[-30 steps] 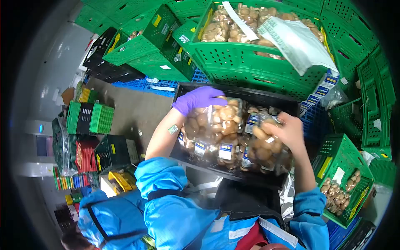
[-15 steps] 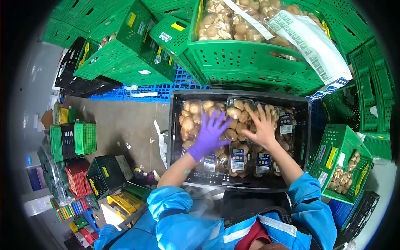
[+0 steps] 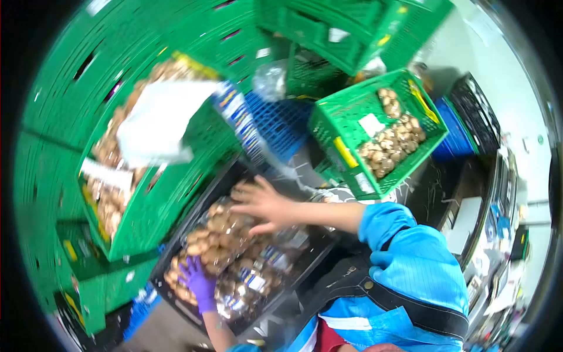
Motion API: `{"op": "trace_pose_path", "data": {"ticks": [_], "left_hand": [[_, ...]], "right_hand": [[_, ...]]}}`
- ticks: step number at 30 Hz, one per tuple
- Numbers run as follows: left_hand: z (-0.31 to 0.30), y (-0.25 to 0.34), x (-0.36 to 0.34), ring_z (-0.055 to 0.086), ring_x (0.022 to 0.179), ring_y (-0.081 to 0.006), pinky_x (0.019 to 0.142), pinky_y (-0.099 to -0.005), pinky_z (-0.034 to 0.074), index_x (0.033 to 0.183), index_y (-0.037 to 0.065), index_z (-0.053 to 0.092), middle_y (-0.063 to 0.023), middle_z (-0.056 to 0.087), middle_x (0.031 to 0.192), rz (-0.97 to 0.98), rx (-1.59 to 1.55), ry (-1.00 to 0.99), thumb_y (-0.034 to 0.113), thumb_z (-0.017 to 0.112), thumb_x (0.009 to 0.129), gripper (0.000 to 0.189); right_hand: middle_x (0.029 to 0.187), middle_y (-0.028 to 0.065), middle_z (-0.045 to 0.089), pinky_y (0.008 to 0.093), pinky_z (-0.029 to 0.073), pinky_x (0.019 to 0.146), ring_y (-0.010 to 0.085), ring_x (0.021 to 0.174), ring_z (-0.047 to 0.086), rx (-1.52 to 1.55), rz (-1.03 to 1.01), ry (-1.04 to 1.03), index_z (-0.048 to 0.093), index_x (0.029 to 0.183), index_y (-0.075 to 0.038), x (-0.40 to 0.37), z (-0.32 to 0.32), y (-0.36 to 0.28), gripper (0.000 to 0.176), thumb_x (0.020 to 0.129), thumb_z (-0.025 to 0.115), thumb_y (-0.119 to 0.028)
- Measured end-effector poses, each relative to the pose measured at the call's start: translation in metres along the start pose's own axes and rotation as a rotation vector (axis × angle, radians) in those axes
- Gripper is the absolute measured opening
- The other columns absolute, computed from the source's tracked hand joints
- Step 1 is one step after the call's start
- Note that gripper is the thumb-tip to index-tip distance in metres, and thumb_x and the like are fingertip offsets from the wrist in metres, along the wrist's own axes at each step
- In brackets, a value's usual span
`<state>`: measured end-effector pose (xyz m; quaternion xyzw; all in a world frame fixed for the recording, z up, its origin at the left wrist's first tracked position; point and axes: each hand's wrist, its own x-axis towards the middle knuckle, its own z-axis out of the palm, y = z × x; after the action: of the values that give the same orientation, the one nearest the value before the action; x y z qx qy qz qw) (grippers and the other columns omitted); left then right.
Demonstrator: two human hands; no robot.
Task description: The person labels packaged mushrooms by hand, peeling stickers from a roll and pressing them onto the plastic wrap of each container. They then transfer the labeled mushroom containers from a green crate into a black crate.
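Spreads purple-gloved left hand (image 3: 200,286) wide at seven o'clock, bare right hand (image 3: 268,206) wide near centre, over mushroom packs (image 3: 221,232) in black crate (image 3: 314,249); cannot tell if touching. Beyond, large green crate (image 3: 170,211) at nine, small green crate (image 3: 355,111) at two.

Pack labels (image 3: 254,281) too blurred to read; white bag (image 3: 164,120) smeared, hiding some crated mushrooms (image 3: 108,146); left sleeve (image 3: 244,348) cut off by bottom edge.

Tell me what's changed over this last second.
The view swung rightward, bringing the right-hand green crate nearer the middle. The right hand, earlier gripping one of the mushroom packs, has let go and opened. The gloved left hand remains at the packs in the black crate.
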<state>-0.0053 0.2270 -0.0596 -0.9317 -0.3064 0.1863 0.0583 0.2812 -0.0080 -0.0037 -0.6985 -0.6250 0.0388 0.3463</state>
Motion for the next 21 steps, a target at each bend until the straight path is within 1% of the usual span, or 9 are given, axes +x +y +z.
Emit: {"op": "trace_pose_path", "data": {"ticks": [3, 5, 7, 9, 10, 12, 15, 17, 21], "left_hand": [[0.009, -0.009, 0.015, 0.016, 0.138, -0.0315, 0.106, -0.0618, 0.011, 0.139, 0.021, 0.035, -0.007, 0.029, 0.146, 0.02, 0.041, -0.065, 0.032, 0.066, 0.068, 0.078], [0.009, 0.003, 0.03, 0.025, 0.134, -0.032, 0.106, -0.0607, 0.014, 0.132, 0.014, 0.043, -0.0098, 0.034, 0.142, -0.138, 0.191, -0.104, 0.029, 0.063, 0.072, 0.065], [-0.039, 0.07, 0.044, 0.042, 0.119, -0.0305, 0.1, -0.0532, 0.027, 0.121, 0.008, 0.054, -0.0129, 0.047, 0.129, -0.189, 0.057, 0.109, 0.021, 0.065, 0.07, 0.054], [-0.102, 0.178, 0.059, 0.053, 0.108, -0.034, 0.097, -0.0435, 0.037, 0.119, 0.002, 0.054, -0.0174, 0.057, 0.118, 0.074, -0.162, 0.414, 0.023, 0.065, 0.077, 0.048], [-0.097, 0.223, 0.076, 0.052, 0.112, -0.0337, 0.097, -0.0433, 0.039, 0.12, 0.0, 0.053, -0.0179, 0.056, 0.121, 0.337, -0.268, 0.582, 0.022, 0.066, 0.078, 0.049], [-0.133, 0.324, 0.09, 0.056, 0.104, -0.0347, 0.089, -0.0423, 0.044, 0.116, 0.001, 0.056, -0.0189, 0.06, 0.112, 0.442, -0.678, 0.593, 0.013, 0.067, 0.074, 0.045], [-0.15, 0.528, 0.118, 0.044, 0.119, -0.0341, 0.099, -0.051, 0.035, 0.124, 0.003, 0.05, -0.0188, 0.048, 0.128, 0.942, -0.635, 0.179, 0.032, 0.068, 0.074, 0.06], [-0.163, 0.602, 0.105, 0.033, 0.128, -0.0362, 0.098, -0.0659, 0.023, 0.127, 0.006, 0.047, -0.0176, 0.041, 0.135, 0.574, -0.312, -0.024, 0.034, 0.069, 0.068, 0.069], [-0.151, 0.635, 0.115, 0.023, 0.134, -0.0357, 0.098, -0.0705, 0.013, 0.133, 0.006, 0.04, -0.0186, 0.032, 0.14, 0.516, -0.123, 0.079, 0.046, 0.065, 0.072, 0.077]], "right_hand": [[0.113, 0.0144, 0.055, 0.0458, 0.035, 0.095, 0.032, 0.11, 0.048, -0.135, 0.191, 0.261, 0.055, 0.112, -0.005, -0.074, -0.125, 0.087, 0.05, 0.074, 0.065, -0.036], [0.113, 0.0163, 0.056, 0.0427, 0.039, 0.094, 0.0345, 0.107, 0.051, -0.148, 0.714, 0.444, 0.052, 0.117, -0.003, -0.168, -0.176, 0.158, 0.054, 0.071, 0.07, -0.026], [0.125, 0.0217, 0.049, 0.0449, 0.04, 0.095, 0.0352, 0.112, 0.051, -0.166, 1.052, 0.52, 0.043, 0.129, -0.003, -0.281, -0.221, 0.246, 0.08, 0.067, 0.076, -0.039], [0.129, 0.0235, 0.045, 0.0444, 0.037, 0.099, 0.0374, 0.117, 0.046, -0.344, 1.479, 0.337, 0.028, 0.139, -0.005, -0.379, -0.248, 0.32, 0.104, 0.059, 0.079, -0.048], [0.132, 0.0233, 0.041, 0.0442, 0.035, 0.101, 0.0382, 0.121, 0.042, -0.365, 1.555, 0.274, 0.02, 0.141, -0.006, -0.403, -0.259, 0.337, 0.112, 0.057, 0.078, -0.052], [0.138, 0.0243, 0.033, 0.0441, 0.031, 0.104, 0.0393, 0.127, 0.034, -0.363, 1.622, 0.194, 0.01, 0.144, -0.007, -0.422, -0.279, 0.365, 0.121, 0.056, 0.077, -0.056], [0.141, 0.0314, 0.024, 0.0449, 0.024, 0.108, 0.0417, 0.131, 0.025, -0.364, 1.623, 0.14, 0.001, 0.146, -0.014, -0.43, -0.28, 0.423, 0.127, 0.054, 0.078, -0.058], [0.141, 0.0318, 0.022, 0.045, 0.024, 0.108, 0.042, 0.132, 0.024, -0.384, 1.64, 0.079, -0.001, 0.146, -0.015, -0.407, -0.282, 0.447, 0.131, 0.052, 0.078, -0.061], [0.131, 0.0295, 0.037, 0.0473, 0.037, 0.099, 0.0416, 0.121, 0.041, -0.486, 1.64, 0.232, 0.005, 0.143, -0.012, -0.41, -0.261, 0.498, 0.13, 0.048, 0.083, -0.054]]}}
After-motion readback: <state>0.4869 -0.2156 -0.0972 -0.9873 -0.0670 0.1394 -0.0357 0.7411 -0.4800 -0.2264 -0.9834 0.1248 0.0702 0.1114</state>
